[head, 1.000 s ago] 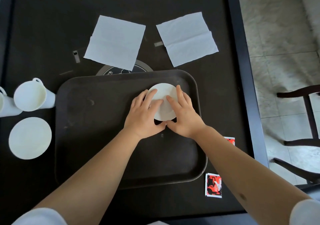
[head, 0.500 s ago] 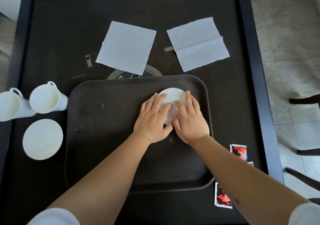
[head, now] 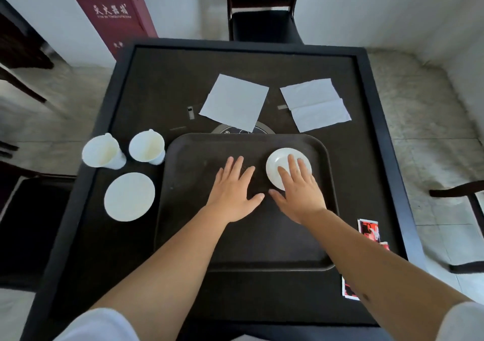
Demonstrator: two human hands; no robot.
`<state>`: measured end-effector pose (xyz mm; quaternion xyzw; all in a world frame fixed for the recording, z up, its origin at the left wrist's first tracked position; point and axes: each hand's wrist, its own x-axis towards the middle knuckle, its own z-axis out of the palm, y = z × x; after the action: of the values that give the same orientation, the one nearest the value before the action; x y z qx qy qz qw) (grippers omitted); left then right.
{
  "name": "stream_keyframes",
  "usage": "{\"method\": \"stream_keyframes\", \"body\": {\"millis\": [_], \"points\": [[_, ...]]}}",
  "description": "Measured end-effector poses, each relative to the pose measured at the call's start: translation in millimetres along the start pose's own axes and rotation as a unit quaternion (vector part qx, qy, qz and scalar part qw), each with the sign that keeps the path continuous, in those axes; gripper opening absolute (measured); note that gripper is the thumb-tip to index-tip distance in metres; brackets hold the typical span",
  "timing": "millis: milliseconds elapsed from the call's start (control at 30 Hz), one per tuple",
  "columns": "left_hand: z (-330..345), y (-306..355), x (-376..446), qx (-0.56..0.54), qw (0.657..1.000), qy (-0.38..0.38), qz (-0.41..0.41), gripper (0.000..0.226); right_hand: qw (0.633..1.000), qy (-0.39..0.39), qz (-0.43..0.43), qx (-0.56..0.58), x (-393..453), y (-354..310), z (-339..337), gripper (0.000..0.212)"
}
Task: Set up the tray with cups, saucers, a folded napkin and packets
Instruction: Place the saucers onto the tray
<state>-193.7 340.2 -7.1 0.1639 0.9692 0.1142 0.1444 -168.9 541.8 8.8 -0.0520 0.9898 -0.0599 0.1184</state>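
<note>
A dark tray lies in the middle of the black table. One white saucer sits in the tray's far right corner. My right hand lies flat with straight fingers on that saucer. My left hand is spread flat over the tray's middle, off the saucer. Left of the tray stand two white cups and a second saucer. Two white napkins lie unfolded beyond the tray. Red packets lie at the table's right front, partly hidden by my right arm.
A round metal disc in the table peeks out between tray and napkin. A dark chair stands at the far side, a red box at the back left, and another chair's arm on the right.
My left hand has come off the saucer and moved left over the tray. My right hand stays on the saucer. The camera has tilted up, showing more of the room.
</note>
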Motion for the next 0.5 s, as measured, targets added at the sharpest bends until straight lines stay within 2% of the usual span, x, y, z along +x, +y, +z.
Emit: {"method": "stream_keyframes", "body": {"millis": [233,500], "points": [[-45,-105,-84,-0.006,0.997,0.018,-0.069,0.081,0.995,-0.027,-0.096,0.009,-3,-128,-7,0.072],[-62,-226,-153,-0.003,0.993,0.01,-0.121,0.076,0.987,-0.085,-0.12,0.071,9,-274,12,0.072]]}}
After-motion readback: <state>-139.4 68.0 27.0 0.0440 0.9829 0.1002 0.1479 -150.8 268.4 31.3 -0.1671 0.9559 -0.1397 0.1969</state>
